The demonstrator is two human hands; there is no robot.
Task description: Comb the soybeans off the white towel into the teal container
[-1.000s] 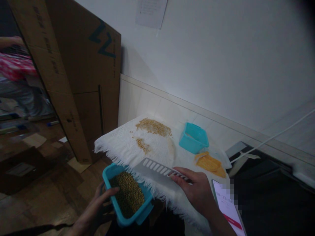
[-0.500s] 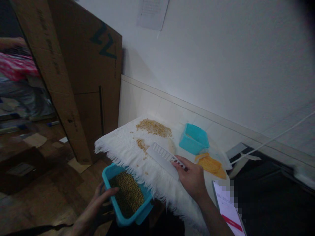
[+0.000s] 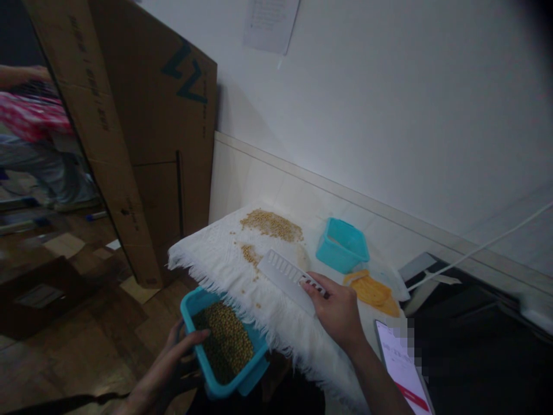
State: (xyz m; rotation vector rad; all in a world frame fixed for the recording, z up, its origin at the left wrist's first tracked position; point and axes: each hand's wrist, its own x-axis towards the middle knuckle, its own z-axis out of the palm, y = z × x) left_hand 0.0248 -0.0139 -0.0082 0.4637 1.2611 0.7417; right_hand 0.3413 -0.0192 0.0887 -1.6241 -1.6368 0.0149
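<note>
My left hand (image 3: 179,354) grips the near-left rim of a blue plastic bin (image 3: 189,314), its thumb over the edge. Soybeans (image 3: 231,334) lie inside the bin, which is held under the fringed edge of a white cloth (image 3: 216,236). In my right hand (image 3: 337,308) is a flat white slotted plastic piece (image 3: 283,274), resting low over the cloth. Its far end is beside a small cluster of soybeans (image 3: 249,253). Farther back on the cloth spreads a larger patch of soybeans (image 3: 271,223), with a few loose ones near the fringe.
A second blue bin (image 3: 342,245) stands at the table's back right, by a yellow cloth-like item (image 3: 374,291). A phone (image 3: 401,366) lies at the right edge. A tall cardboard box (image 3: 151,132) rises at left; beyond it another person (image 3: 38,121) is partly visible.
The view has shifted very slightly. Both hands, the bin and the slotted piece keep nearly the same places, and the soybeans look unchanged.
</note>
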